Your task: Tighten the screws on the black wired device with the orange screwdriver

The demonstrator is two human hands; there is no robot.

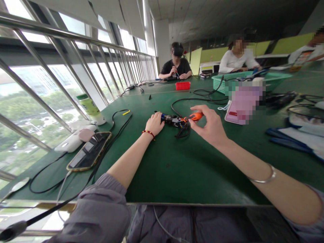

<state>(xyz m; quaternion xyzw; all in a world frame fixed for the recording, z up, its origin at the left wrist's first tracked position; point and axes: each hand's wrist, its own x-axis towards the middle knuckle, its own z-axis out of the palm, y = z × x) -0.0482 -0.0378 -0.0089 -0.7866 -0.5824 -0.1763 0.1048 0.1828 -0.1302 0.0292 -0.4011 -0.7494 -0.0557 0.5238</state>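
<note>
Left hand (155,124) has its grip curled around a dark gadget (174,120), right hand (211,125) kinda pinching an orange-handled tool (195,116).

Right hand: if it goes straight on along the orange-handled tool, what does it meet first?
Most likely the dark wired device, which the left hand holds at its left end. The orange-handled tool in the right hand would lead; whether it already touches is unclear.

- The left hand (154,124) hides part of the gadget (174,119).
- The orange tool's (196,116) tip is too small to see.
- Squares blur the purple thing (236,113).
- The right edge cuts off the cloth (301,136).
</note>
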